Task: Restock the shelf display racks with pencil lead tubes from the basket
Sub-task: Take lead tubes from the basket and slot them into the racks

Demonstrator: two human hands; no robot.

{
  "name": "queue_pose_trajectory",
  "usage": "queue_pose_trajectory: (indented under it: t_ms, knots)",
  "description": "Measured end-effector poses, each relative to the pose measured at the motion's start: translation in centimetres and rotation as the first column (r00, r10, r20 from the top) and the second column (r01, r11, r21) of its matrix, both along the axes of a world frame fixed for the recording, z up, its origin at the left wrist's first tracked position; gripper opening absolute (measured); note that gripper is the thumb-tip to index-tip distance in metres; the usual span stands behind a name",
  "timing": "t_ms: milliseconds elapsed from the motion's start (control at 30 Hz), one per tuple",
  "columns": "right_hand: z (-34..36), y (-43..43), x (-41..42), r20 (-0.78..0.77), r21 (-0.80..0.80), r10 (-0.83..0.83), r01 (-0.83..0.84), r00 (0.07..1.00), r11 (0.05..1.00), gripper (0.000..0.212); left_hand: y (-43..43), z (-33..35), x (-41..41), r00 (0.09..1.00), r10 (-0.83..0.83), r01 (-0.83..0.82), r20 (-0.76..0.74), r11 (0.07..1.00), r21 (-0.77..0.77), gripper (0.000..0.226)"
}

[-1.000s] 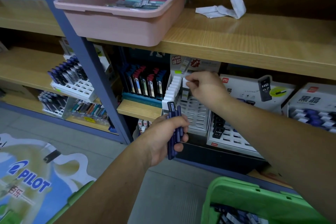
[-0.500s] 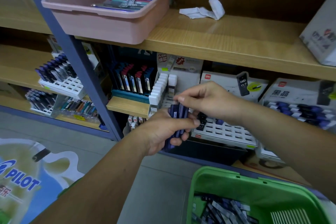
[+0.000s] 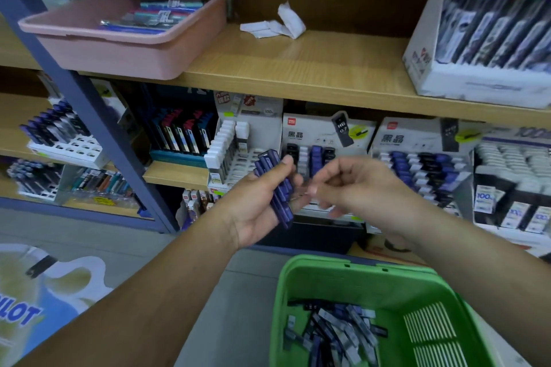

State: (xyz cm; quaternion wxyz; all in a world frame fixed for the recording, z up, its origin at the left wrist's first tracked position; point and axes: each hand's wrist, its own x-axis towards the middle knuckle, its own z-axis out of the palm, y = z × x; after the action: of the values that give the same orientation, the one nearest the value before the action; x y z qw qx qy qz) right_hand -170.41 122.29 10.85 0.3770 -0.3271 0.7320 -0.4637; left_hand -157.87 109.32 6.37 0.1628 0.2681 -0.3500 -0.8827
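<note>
Lead tubes (image 3: 277, 188) are gripped in the left hand (image 3: 253, 211); the right hand's (image 3: 366, 188) grasp, since drawn away, is too blurred to judge.

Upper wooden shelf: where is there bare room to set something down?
There is bare wood between the pink tray and the white pen box, in front of the crumpled paper. The lower shelf is crowded: display racks stand side by side, and the left hand holds lead tubes before them.
</note>
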Motion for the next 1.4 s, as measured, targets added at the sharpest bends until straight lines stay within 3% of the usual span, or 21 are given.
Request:
queue_pose_trajectory:
  t_ms: [133, 400, 633, 767, 833, 933, 1033, 1133, 1233, 1400]
  knots:
    - [-2.0, 2.1, 0.9, 0.177, 0.089, 0.033, -0.050, 0.984, 0.995, 0.040, 1.9, 0.2, -1.7, 0.999, 0.018, -0.016, -0.051, 0.999, 0.040, 0.030]
    - [-2.1, 4.3, -0.9, 0.340, -0.059, -0.085, 0.111, 0.937, 0.992, 0.015, 4.6, 0.7, -4.6, 1.000, 0.000, 0.000, -0.029, 1.000, 0.008, 0.033]
    - [-2.2, 5.6, -3.2, 0.532, -0.008, -0.156, 0.189, 0.832, 0.982, 0.026, 5.2, 1.7, -5.9, 0.976, 0.202, -0.190, -0.084, 0.972, 0.136, 0.024]
    - [-2.2, 6.8, -4.8, 0.514, 0.021, -0.219, 0.243, 0.829, 0.970, 0.031, 3.9, 1.1, -5.9, 0.975, 0.222, -0.220, -0.002, 0.967, 0.129, 0.021]
    - [-2.0, 7.2, -5.5, 0.484, 0.013, -0.240, 0.267, 0.841, 0.964, 0.031, 4.0, 0.6, -6.0, 0.968, 0.239, -0.242, 0.072, 0.969, 0.044, 0.018]
    - [-2.1, 7.7, -6.2, 0.413, 0.004, -0.253, 0.277, 0.875, 0.961, 0.032, 4.0, -0.2, -6.0, 0.927, 0.285, -0.213, 0.244, 0.935, -0.282, 0.023]
    - [-2.0, 7.9, -6.5, 0.314, 0.009, -0.261, 0.272, 0.913, 0.962, 0.027, 4.5, -0.3, -5.5, 0.884, 0.323, -0.046, 0.337, 0.778, -0.626, 0.033]
    - [-1.9, 8.1, -6.7, 0.325, 0.015, -0.261, 0.271, 0.909, 0.962, 0.027, 5.8, -0.1, -5.0, 0.900, 0.180, 0.192, 0.396, 0.653, -0.732, 0.041]
    - [-2.0, 8.4, -7.0, 0.398, 0.000, -0.275, 0.300, 0.875, 0.954, 0.032, 7.0, 0.0, -4.6, 0.915, -0.015, 0.294, 0.403, 0.710, -0.640, 0.031]
    - [-1.6, 9.6, -7.3, 0.446, -0.110, -0.111, 0.178, 0.888, 0.978, 0.036, 8.0, 0.3, -5.0, 0.953, -0.009, 0.149, 0.303, 0.885, -0.441, 0.022]
